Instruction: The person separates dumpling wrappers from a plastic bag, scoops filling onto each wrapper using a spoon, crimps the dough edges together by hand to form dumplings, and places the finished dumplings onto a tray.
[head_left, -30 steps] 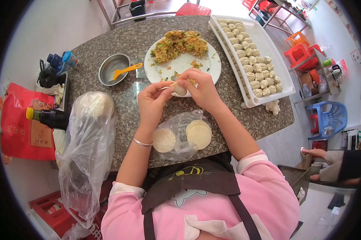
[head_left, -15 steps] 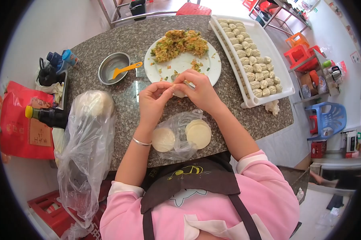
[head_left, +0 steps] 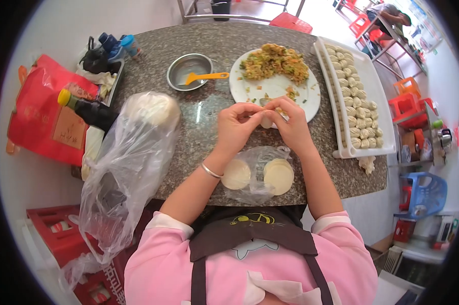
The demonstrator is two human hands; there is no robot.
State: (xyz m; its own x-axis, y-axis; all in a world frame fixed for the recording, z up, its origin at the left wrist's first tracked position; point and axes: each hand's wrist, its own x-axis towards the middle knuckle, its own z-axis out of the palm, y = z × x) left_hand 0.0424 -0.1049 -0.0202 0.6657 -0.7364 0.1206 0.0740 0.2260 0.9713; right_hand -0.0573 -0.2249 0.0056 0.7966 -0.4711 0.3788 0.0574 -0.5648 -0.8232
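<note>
Head | left fingers (head_left: 247, 109), right fingers (head_left: 286, 105) pinch dough (head_left: 266, 122) | far person's torso (head_left: 386, 11) now visible

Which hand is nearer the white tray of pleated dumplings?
Right. The right hand is apart from the white tray, but between it and the left hand, which is farther off.

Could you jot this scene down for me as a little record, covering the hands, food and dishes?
Left hand: fingertips pinching a small pale dough piece
Right hand: fingertips on the same piece, close to the left's
Plate: white; chopped filling heaped toward its far side
Tray: white, at the person's right; rows of pleated dumplings
Bowl: metal; orange utensil inside, handle over the rim
Dough rounds: in two spots, with a clear plastic bag, near the person
</note>
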